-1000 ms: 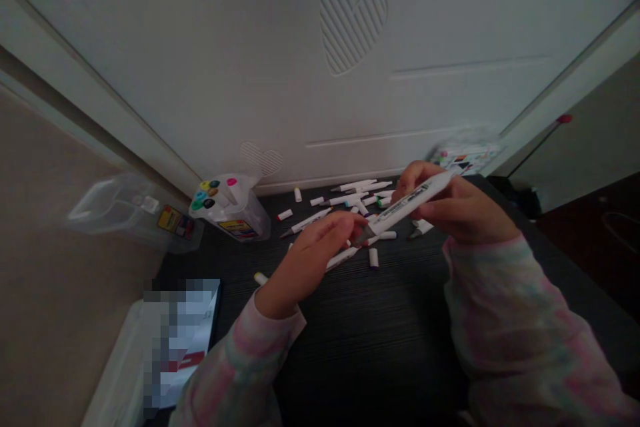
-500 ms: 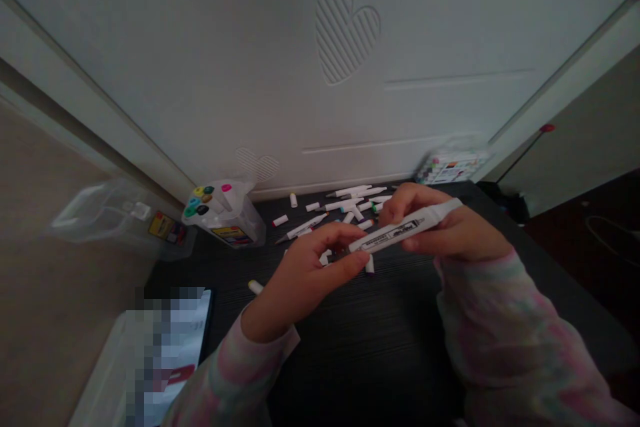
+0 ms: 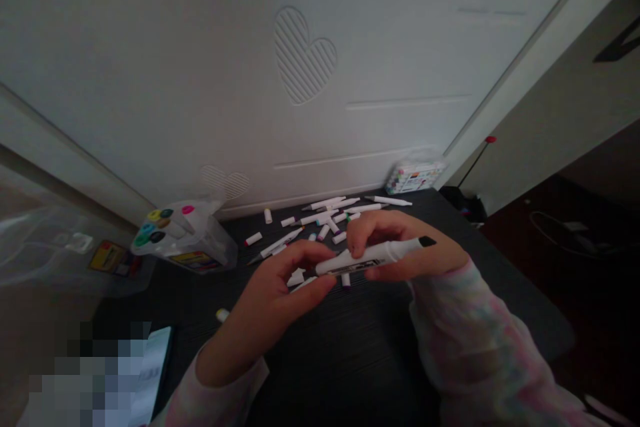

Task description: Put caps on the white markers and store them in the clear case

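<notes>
A white marker (image 3: 370,257) with black print on its barrel lies between my two hands, tilted slightly up to the right. My left hand (image 3: 275,290) pinches its left end between thumb and fingers. My right hand (image 3: 400,230) grips the barrel nearer the right end, where a black tip (image 3: 427,241) shows. Just behind my hands, several white markers and loose caps are scattered on the dark table. One white cap (image 3: 253,239) with a red end lies left of the pile; another cap (image 3: 346,280) lies beneath the held marker.
A clear case (image 3: 215,247) with several upright markers stands at left, beside a clear lid (image 3: 45,240). A phone-like device (image 3: 155,367) lies front left. A packed marker set (image 3: 415,177) leans against the white door (image 3: 200,80). The table's right edge drops to a dark floor.
My view has swung right, so the things appear further left. The held marker sits more level, and its right end now shows a black tip. Both hands still grip it.
</notes>
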`<state>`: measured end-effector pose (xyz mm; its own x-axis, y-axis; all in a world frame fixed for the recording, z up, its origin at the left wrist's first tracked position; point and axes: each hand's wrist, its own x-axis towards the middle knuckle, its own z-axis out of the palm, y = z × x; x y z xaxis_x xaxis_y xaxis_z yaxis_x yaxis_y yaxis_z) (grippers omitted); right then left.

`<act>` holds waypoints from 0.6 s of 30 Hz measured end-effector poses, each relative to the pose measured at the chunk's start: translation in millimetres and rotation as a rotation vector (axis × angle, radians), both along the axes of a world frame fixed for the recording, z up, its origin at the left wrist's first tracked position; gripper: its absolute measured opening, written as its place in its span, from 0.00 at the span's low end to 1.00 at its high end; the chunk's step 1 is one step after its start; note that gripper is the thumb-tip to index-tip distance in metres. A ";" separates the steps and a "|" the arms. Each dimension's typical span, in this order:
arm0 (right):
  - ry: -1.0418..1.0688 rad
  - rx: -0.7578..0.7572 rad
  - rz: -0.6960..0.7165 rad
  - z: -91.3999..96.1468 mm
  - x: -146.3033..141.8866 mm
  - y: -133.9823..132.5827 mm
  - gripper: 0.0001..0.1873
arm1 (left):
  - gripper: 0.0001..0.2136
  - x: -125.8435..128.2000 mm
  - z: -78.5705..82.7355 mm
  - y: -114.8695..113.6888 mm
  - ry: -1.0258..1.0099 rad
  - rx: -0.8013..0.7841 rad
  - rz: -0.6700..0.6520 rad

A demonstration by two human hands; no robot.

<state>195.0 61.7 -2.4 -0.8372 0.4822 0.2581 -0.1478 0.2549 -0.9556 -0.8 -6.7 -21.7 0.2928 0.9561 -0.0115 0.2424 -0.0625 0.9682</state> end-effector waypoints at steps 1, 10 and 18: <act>0.000 0.008 0.008 1.2 -0.1 0.1 0.11 | 0.07 0.4 -0.2 -0.1 0.003 -0.001 0.006; 0.072 -0.129 -0.178 -3.6 -4.0 -1.3 0.10 | 0.06 -18.0 7.4 -2.0 -0.017 0.119 0.312; 0.373 -0.247 -0.549 -5.9 2.1 11.3 0.10 | 0.04 -57.0 24.3 -1.7 -0.469 0.383 0.799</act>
<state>197.2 73.0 -8.3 -0.3330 0.8908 0.3092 -0.3890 0.1689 -0.9056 -57.9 -8.4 2.6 -0.5410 0.7893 0.2904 -0.0515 -0.3757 0.9253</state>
